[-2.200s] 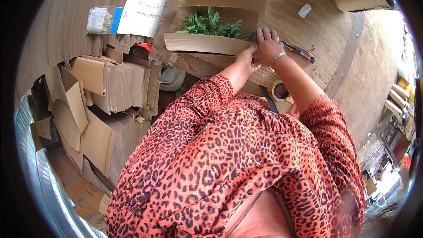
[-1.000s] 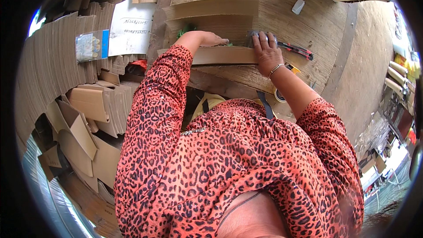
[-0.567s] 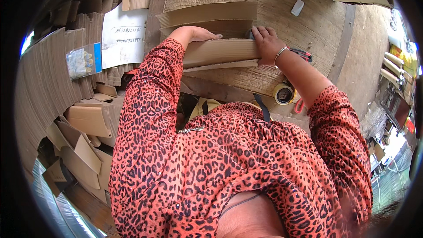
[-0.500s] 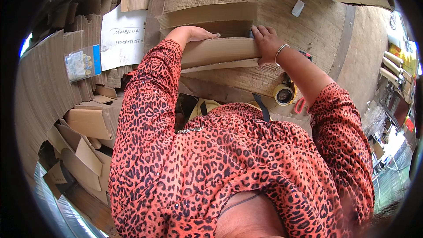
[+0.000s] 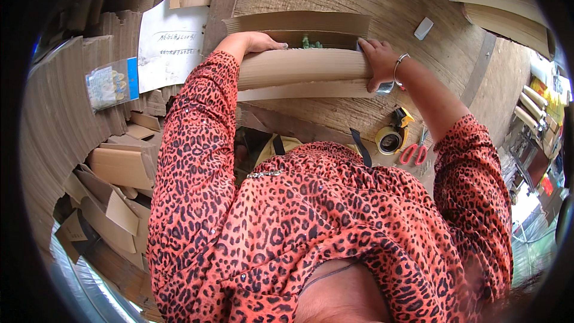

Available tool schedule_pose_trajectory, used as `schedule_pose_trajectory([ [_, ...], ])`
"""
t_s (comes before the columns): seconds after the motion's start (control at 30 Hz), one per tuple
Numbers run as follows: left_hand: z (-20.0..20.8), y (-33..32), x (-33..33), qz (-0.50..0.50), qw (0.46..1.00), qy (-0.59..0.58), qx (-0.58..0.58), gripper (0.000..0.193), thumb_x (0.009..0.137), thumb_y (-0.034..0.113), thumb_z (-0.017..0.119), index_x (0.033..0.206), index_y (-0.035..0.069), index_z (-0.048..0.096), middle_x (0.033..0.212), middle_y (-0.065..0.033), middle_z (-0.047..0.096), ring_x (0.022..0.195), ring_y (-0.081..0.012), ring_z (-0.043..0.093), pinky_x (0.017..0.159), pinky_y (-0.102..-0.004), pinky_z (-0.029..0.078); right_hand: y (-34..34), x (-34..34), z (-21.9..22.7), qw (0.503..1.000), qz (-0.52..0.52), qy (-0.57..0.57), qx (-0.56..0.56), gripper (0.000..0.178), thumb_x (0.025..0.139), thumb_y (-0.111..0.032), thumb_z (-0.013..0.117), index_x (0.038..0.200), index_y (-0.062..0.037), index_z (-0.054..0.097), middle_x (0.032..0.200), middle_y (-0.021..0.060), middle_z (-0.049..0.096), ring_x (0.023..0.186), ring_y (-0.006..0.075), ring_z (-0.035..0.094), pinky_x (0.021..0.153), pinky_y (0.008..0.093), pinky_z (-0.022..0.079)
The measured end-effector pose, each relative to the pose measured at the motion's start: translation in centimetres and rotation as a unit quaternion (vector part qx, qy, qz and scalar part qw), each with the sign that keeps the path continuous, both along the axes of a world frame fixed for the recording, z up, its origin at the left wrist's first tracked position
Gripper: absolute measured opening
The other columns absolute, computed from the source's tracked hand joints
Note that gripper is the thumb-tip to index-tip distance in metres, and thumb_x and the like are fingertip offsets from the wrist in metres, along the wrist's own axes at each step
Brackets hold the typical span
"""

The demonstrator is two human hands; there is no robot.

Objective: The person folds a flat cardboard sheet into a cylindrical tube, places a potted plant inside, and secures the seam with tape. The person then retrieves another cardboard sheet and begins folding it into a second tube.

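A long cardboard box [image 5: 305, 67] lies on the wooden table in front of me, with its far flap [image 5: 299, 22] standing up and its near flap [image 5: 305, 90] folded out towards me. Something green and lumpy [image 5: 311, 43] shows in the opening; most of the inside is hidden. My left hand [image 5: 261, 43] grips the box at its left part, its fingers reaching over the top edge and partly out of sight. At the right end, my right hand [image 5: 381, 64] is wrapped round the corner, thumb on the near side. A bit of clear tape [image 5: 385, 88] shows beside that thumb.
To the right are a yellow tape dispenser [image 5: 390, 141] and red-handled scissors [image 5: 414, 154]. A small white block [image 5: 424, 29] lies farther back. Stacked flat cardboard [image 5: 60, 107] fills the left, with a written paper sheet [image 5: 170, 42] and a plastic packet [image 5: 112, 85] against it.
The box and both hands appear slightly farther right in the view. Green contents now show in the opening. The tape dispenser and scissors, partly covered by my right arm before, are in plain sight.
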State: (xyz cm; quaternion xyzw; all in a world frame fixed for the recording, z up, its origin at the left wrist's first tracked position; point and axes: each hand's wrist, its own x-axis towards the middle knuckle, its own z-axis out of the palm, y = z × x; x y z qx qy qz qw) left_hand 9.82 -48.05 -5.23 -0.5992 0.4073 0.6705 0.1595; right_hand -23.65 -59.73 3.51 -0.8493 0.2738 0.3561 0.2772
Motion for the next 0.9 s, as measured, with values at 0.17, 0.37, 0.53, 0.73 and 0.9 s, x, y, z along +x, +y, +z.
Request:
schedule_pose_trajectory([
  [0.17, 4.4, -2.2, -1.6, -0.080, 0.968, -0.107, -0.213, 0.048, 0.095, 0.047, 0.051, 0.121, 0.010, 0.066, 0.127, -0.0100, 0.063, 0.114, -0.0294, 0.059, 0.098, -0.0390, 0.045, -1.4, 0.8, 0.3, 0.999, -0.011, 0.035, 0.034, 0.134, 0.040, -0.033, 0.092, 0.151, -0.0071, 0.022, 0.144, 0.0172, 0.041, 0.128, 0.0430, 0.041, 0.106, 0.0450, 0.041],
  [0.37, 8.0, 0.3, -15.0, -0.054, 0.781, -0.046, -0.621, 0.075, 0.074, 0.046, 0.075, 0.134, 0.006, 0.053, 0.138, -0.0140, 0.051, 0.128, -0.0263, 0.047, 0.104, -0.0419, 0.039, -2.7, 1.6, -0.8, 0.995, -0.021, 0.051, 0.088, 0.137, 0.039, -0.032, 0.094, 0.150, -0.0019, 0.021, 0.147, 0.0201, 0.036, 0.131, 0.0420, 0.039, 0.111, 0.0424, 0.036],
  [0.53, 6.5, 0.2, -17.2, -0.049, 0.816, -0.051, -0.573, 0.087, 0.070, 0.045, 0.078, 0.140, 0.003, 0.045, 0.145, -0.0145, 0.046, 0.132, -0.0297, 0.044, 0.108, -0.0419, 0.034, -2.7, 2.7, -1.4, 0.996, -0.022, 0.036, 0.074, 0.133, 0.043, -0.032, 0.093, 0.151, -0.0024, 0.021, 0.147, 0.0211, 0.035, 0.134, 0.0402, 0.037, 0.112, 0.0416, 0.034],
  [0.73, 5.4, 0.7, -15.5, -0.055, 0.832, -0.074, -0.548, 0.091, 0.071, 0.047, 0.077, 0.143, 0.005, 0.041, 0.146, -0.0123, 0.045, 0.132, -0.0268, 0.045, 0.109, -0.0403, 0.034, 3.4, 1.5, 0.5, 0.976, -0.042, -0.098, -0.191, 0.108, 0.061, -0.036, 0.085, 0.150, -0.0131, 0.028, 0.150, 0.0112, 0.036, 0.138, 0.0351, 0.034, 0.108, 0.0565, 0.036],
  [0.9, 3.3, 1.1, -13.7, -0.047, 0.854, -0.049, -0.516, 0.090, 0.077, 0.054, 0.072, 0.145, 0.005, 0.038, 0.147, -0.0145, 0.044, 0.134, -0.0293, 0.043, 0.111, -0.0408, 0.034, 7.2, 0.6, -0.6, 0.964, -0.098, -0.132, -0.207, 0.099, 0.065, -0.030, 0.082, 0.147, -0.0160, 0.029, 0.154, 0.0045, 0.024, 0.142, 0.0336, 0.023, 0.099, 0.0692, 0.036],
])
